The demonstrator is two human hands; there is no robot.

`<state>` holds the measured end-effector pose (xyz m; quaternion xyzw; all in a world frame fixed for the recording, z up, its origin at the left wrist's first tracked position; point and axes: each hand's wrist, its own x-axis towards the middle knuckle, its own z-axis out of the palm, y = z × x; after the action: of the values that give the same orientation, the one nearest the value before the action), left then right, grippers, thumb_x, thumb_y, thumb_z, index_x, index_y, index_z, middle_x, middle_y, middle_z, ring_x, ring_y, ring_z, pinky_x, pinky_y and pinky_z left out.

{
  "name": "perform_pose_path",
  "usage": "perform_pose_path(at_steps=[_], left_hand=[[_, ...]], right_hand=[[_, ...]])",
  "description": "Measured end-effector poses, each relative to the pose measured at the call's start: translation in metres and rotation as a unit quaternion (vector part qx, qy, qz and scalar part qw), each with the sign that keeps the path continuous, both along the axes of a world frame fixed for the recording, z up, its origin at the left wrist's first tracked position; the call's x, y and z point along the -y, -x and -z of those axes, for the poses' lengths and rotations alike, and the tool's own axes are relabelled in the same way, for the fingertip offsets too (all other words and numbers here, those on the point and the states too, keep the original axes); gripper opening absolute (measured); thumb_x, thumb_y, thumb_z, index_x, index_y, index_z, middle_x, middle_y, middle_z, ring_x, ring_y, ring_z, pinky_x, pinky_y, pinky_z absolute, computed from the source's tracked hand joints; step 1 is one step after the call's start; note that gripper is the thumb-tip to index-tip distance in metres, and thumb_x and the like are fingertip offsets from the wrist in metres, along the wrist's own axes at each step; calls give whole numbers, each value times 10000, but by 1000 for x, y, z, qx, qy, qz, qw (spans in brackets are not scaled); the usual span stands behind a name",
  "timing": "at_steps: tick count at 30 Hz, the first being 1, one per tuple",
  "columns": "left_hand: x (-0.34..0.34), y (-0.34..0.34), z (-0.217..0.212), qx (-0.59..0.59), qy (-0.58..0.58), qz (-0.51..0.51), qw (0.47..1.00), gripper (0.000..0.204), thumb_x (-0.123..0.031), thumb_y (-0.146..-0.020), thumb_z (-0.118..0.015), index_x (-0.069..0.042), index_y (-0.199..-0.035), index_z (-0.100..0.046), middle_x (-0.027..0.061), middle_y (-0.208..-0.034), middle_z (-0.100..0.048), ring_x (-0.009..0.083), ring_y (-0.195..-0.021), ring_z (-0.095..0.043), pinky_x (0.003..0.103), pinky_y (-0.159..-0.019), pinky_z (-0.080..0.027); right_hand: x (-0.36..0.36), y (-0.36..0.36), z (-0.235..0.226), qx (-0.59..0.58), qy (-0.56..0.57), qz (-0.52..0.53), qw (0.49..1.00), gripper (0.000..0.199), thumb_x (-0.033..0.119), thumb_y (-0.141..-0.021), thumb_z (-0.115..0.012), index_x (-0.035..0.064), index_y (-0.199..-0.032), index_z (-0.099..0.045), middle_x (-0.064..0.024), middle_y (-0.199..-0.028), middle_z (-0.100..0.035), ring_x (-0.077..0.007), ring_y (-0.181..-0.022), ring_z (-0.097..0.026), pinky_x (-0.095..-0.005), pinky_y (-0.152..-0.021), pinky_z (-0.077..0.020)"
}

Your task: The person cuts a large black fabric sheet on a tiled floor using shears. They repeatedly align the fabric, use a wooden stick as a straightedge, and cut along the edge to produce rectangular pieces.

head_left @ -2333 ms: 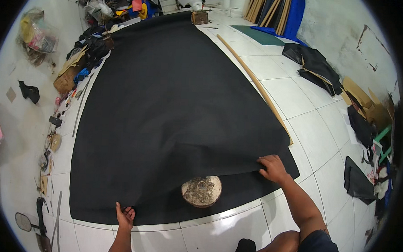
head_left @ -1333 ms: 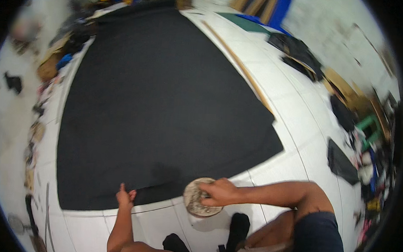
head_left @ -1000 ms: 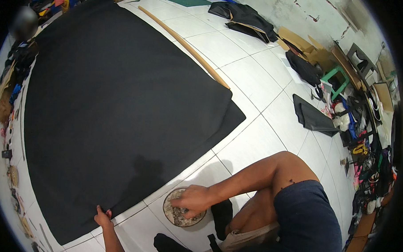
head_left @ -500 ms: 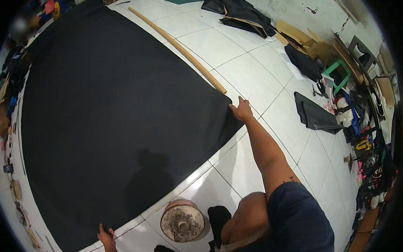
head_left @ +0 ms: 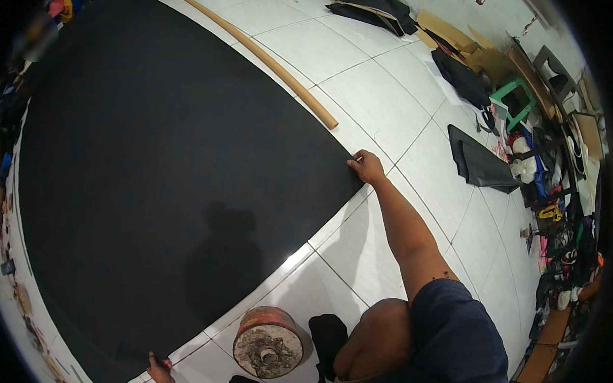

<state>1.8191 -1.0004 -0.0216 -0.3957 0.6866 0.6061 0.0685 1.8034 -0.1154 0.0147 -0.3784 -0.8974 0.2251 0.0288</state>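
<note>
Holding: both hands are on one big black sheet (head_left: 165, 173) spread flat on the white tile floor (head_left: 391, 93), one at each near corner.
R hand: right hand (head_left: 368, 168) is stretched out w/ a straight arm, fingers closed, pinching the sheet's far-right corner, knuckles up.
L hand: left hand (head_left: 160, 373) is right at the bottom edge of the view, mostly cut off. It touches the sheet's near-left corner; can't tell if it pinches or just presses.
Sheet: fills most of the view away from both hands and to the left, lying smooth, no folds showing. Its near edge runs straight from the L hand up to the R hand.
Shadow: head-and-shoulders shadow (head_left: 219, 263) falls on the sheet, between the two hands, closer to the L one.
Weight: round can filled w/ concrete (head_left: 269, 342), rusty red wall, sits on bare tile just beside the L hand, off the sheet, near its edge.
Stick: long wooden pole (head_left: 257, 55) lies on the tile beyond the R hand, along the sheet's far-right edge, its near end close to that hand but apart.
Off to the right: folded black panel (head_left: 479, 164) well to the right of the R hand, a green stool (head_left: 515, 101) and cardboard pieces (head_left: 460, 45) further out, plus a messy pile along the wall.
</note>
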Motion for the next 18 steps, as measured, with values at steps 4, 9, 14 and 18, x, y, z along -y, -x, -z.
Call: perform_pose_path(at_steps=[4,9,14,18], left_hand=[[3,-4,-2,1,3,15,1000,353,-403,-909,-646,-79,-889,-509,9,-569,-484,118,-459,-487,239,-410,-369],[-16,-3,-16,22,-4,16,1000,351,-421,-908,-650,-106,-841,-513,-8,-566,-479,103,-446,-480,227,-399,-354],[-18,-4,-16,24,27,30,999,359,-450,-899,-656,-120,-852,-525,-26,-558,-474,95,-435,-480,220,-380,-346],[-22,-3,-25,52,32,51,997,360,-469,-891,-660,-132,-858,-537,-27,-558,-483,93,-436,-482,220,-376,-350]], right_hand=[[7,1,2,5,46,57,997,411,399,-793,-758,70,-1026,-679,-166,-969,-704,-305,-946,-670,-394,-823,-516],[3,-4,4,-15,34,59,998,372,369,-817,-747,73,-1038,-705,-146,-901,-714,-257,-864,-684,-357,-773,-521],[0,-2,6,-23,60,65,996,338,347,-833,-740,60,-1011,-727,-125,-919,-718,-222,-843,-679,-333,-774,-516],[-4,1,7,-8,54,77,996,306,359,-821,-737,93,-974,-743,-138,-948,-721,-274,-882,-691,-374,-796,-524]])
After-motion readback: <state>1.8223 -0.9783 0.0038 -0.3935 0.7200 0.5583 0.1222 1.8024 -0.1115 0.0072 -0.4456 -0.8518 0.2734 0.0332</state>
